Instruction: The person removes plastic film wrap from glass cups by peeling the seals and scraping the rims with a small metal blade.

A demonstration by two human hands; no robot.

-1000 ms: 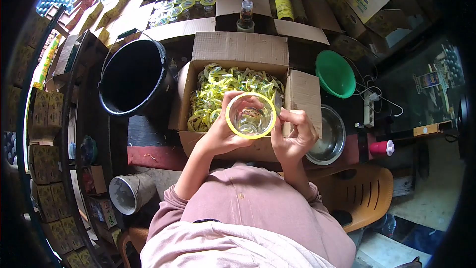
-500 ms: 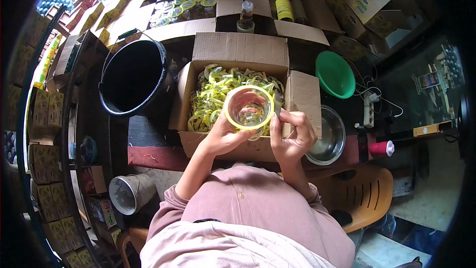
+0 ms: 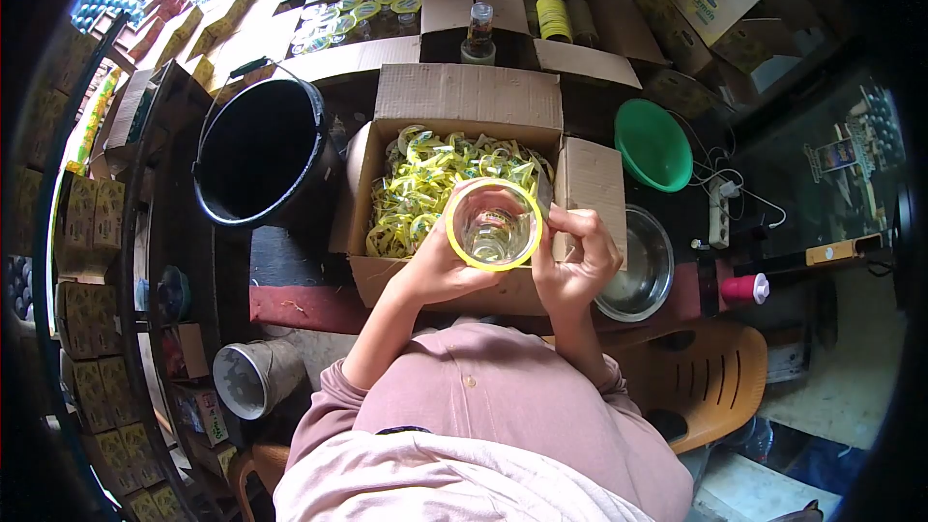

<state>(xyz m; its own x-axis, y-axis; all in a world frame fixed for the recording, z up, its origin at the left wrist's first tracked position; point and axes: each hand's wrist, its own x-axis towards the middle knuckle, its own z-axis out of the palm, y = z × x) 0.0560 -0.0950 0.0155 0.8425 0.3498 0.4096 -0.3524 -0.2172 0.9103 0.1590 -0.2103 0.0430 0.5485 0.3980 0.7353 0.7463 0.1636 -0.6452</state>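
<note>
My left hand (image 3: 442, 266) is wrapped round a clear plastic cup (image 3: 491, 237) with a bright yellow rim, its mouth tilted up toward me. At the cup's right side, my right hand (image 3: 577, 256) has thumb and forefinger pinched together close to the rim. A thin greyish sliver shows at those fingertips, too small to name. Behind and below the cup is an open cardboard box (image 3: 469, 97), filled with curled yellow and clear plastic strips (image 3: 416, 188).
A black bucket (image 3: 314, 150) stands left of the box. To the right are a green basin (image 3: 628, 150) and a clear bowl (image 3: 665, 271). Behind, an open carton holds yellow-lidded cups (image 3: 367, 10). A power strip (image 3: 718, 213) with cables lies at right.
The cup has shifted slightly right and down in my left hand, and its printed label has turned. My right hand stays beside the rim with little movement.
</note>
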